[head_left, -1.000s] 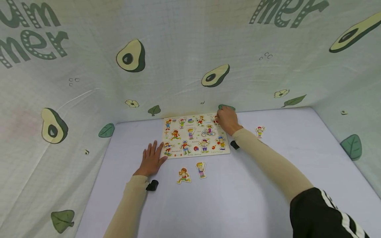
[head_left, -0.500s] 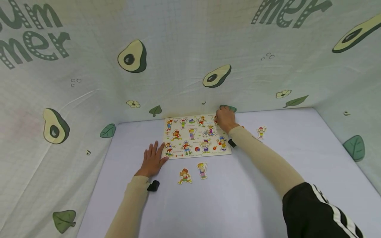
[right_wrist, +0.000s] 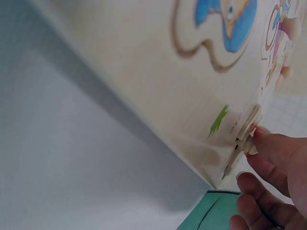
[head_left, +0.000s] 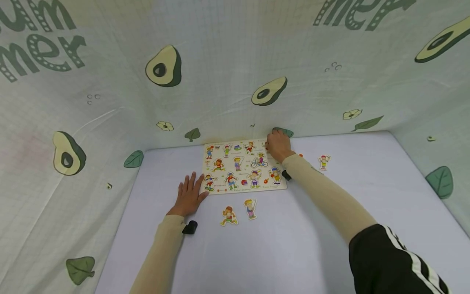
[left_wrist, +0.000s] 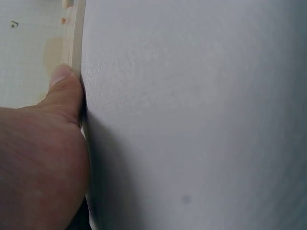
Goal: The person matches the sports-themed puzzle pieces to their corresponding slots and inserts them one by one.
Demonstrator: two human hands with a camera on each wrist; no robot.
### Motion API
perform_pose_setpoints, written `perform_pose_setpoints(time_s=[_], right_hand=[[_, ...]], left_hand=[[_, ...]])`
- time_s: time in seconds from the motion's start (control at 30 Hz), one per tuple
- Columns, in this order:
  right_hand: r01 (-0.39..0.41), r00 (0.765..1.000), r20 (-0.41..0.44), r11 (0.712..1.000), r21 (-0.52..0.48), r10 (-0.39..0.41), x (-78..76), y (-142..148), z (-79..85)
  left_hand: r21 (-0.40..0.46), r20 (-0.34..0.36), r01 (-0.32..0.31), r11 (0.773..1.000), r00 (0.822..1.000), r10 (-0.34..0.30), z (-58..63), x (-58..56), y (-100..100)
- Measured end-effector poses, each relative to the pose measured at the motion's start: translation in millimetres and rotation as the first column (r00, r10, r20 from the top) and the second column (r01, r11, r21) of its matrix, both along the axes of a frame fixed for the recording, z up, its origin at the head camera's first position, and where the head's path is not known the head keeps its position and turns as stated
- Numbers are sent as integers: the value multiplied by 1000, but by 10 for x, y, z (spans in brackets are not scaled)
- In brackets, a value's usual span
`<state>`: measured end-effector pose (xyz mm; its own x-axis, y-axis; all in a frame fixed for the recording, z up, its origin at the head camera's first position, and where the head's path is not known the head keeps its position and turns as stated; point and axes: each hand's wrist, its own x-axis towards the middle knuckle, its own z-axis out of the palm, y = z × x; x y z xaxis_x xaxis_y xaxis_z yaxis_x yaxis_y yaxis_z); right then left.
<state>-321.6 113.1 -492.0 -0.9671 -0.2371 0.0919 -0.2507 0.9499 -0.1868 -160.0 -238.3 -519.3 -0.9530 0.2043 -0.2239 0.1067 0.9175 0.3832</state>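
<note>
A wooden puzzle board (head_left: 244,179) with printed sports figures lies flat near the back of the table. At its far right corner, the right hand (head_left: 278,145) pinches a small wooden puzzle piece (right_wrist: 243,136) between thumb and index finger. In the right wrist view the piece stands tilted at the board's surface, its picture mostly turned away; the other fingers are loosely bent. The left hand (head_left: 186,196) rests on the table with fingers spread, its thumb (left_wrist: 64,88) against the board's left edge.
A runner piece (head_left: 229,215) and a batter piece (head_left: 250,209) lie in front of the board. To the right lies another figure piece (head_left: 324,162); a red-orange bit (head_left: 301,155) peeks out behind the right sleeve. A printed cloth (head_left: 220,81) hangs behind the table.
The right forearm has swung slightly left, uncovering the red-orange bit beside the sleeve. The right hand stays at the board's far right corner, and the left hand keeps its place.
</note>
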Motion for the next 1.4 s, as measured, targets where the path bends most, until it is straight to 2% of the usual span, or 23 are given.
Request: perform_pose_setpoints(time_s=[0.2,0.37,0.5,0.6,0.73,0.9,1.17,1.27,1.4], right_hand=[[12,1000,7,999,37,-12,18,-7,26],[12,1000,12,998,67,-13,19,-18,23],[13,1000,23,999,39,-14,64,1,45],[1,1000,17,1000,-19,-1,166,5,108],[-60,997,-46,995,-76,56,401,-39,210],[-179,979,-115,979,-97,167,817,-125,233],[-318,947,-90,938,-136,308,1521,-224,183],[-358,933,-78,923,-143,350,1715,-244,146],[-404,915,-46,903,-149,402,1897,-271,103]], left_hand=[[22,-17,-1,1000,1000,1,18,10,12],[7,-18,0,1000,1000,0,7,4,7],[-2,-3,-5,1000,1000,5,4,-2,10],[-13,10,-8,1000,1000,8,10,0,14],[-2,6,-6,1000,1000,6,31,5,21],[39,-11,4,999,1000,-3,34,26,9],[33,-4,-2,999,1000,2,52,25,20],[19,8,-3,1000,1000,3,57,29,22],[-4,9,-7,1000,1000,7,47,28,20]])
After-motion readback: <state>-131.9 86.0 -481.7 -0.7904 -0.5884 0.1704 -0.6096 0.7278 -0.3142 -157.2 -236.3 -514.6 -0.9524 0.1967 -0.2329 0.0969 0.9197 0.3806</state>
